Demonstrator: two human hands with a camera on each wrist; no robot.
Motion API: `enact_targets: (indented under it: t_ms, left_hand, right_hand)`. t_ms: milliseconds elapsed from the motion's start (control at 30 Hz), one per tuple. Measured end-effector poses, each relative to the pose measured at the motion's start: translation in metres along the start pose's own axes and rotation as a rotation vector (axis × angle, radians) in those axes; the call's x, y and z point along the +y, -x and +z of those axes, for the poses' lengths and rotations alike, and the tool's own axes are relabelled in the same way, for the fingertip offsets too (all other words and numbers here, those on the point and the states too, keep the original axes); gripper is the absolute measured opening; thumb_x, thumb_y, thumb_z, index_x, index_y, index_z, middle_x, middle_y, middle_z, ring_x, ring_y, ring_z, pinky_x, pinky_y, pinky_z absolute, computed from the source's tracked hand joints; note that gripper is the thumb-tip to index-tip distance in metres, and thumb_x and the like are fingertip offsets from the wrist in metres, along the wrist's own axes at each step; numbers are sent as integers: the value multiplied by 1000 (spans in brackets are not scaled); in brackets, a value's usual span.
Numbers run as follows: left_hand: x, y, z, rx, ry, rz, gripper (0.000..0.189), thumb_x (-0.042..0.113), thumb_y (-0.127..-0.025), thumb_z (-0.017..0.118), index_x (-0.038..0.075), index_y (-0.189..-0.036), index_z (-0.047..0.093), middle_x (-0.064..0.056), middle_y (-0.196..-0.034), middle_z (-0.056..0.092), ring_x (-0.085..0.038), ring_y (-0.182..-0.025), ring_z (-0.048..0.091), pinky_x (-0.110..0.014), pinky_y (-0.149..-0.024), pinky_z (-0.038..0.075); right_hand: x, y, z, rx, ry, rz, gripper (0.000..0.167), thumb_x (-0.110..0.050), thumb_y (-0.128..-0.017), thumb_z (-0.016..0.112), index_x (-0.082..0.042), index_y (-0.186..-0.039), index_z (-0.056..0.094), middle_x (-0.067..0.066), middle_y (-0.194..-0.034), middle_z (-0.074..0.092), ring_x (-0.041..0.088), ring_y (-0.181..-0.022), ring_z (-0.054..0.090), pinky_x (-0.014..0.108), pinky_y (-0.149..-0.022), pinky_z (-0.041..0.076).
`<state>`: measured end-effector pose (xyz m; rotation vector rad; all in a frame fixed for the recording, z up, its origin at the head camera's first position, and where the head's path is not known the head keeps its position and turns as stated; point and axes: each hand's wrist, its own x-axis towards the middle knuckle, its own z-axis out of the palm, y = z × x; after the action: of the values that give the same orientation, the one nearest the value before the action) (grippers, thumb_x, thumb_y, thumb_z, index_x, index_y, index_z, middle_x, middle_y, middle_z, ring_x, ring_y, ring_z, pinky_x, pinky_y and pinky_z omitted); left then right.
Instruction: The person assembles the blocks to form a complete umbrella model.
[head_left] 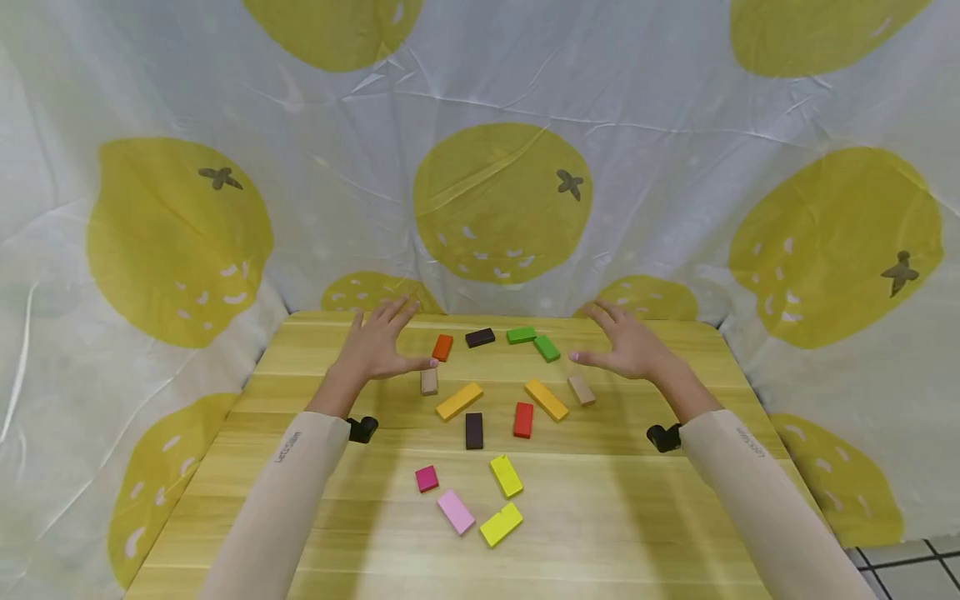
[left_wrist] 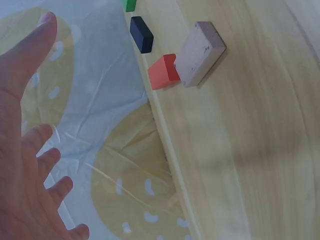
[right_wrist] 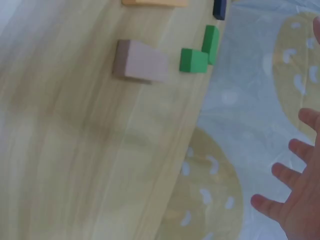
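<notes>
My left hand (head_left: 377, 343) hovers over the far left of the table with fingers spread, holding nothing. Its thumb passes just above a plain wooden block (head_left: 429, 382), close to an orange block (head_left: 443, 347). On the far right my right hand (head_left: 628, 343) is likewise raised with fingers apart and nothing in it; the other plain wooden block (head_left: 581, 389) lies nearest. Between the hands are a black block (head_left: 480, 337), two green blocks (head_left: 547, 348), two orange-yellow blocks (head_left: 460, 402), a second black block (head_left: 474, 431) and a red block (head_left: 522, 420).
Closer to me lie a magenta block (head_left: 427, 479), a pink block (head_left: 456, 512) and two yellow blocks (head_left: 502, 525). The wooden table (head_left: 600, 533) meets a lemon-print cloth (head_left: 660, 192) at its back edge and sides. Floor tiles (head_left: 911, 571) show at lower right.
</notes>
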<state>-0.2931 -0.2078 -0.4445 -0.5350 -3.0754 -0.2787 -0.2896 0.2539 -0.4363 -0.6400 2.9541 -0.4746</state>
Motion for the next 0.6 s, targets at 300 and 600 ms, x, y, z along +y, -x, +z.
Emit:
enact_targets:
  t_ms: [300, 600]
  left_hand:
    - [5, 15, 13, 43, 31, 15, 111, 80, -81, 64, 23, -166, 23, -7, -173, 19, -38, -159, 17, -73, -123, 7]
    - [10, 29, 33, 57, 61, 40, 110, 81, -79, 63, 23, -165, 27, -7, -171, 26, -38, -156, 25, -72, -123, 10]
  right_hand:
    - [-10, 9, 19, 23, -26, -34, 95, -71, -91, 61, -19, -164, 29, 16, -171, 19, 52, -150, 28, 79, -107, 35]
    - [-17, 13, 47, 14, -77, -63, 90, -70, -91, 61, -18, -160, 38, 13, -168, 28, 45, -152, 31, 74, -109, 38]
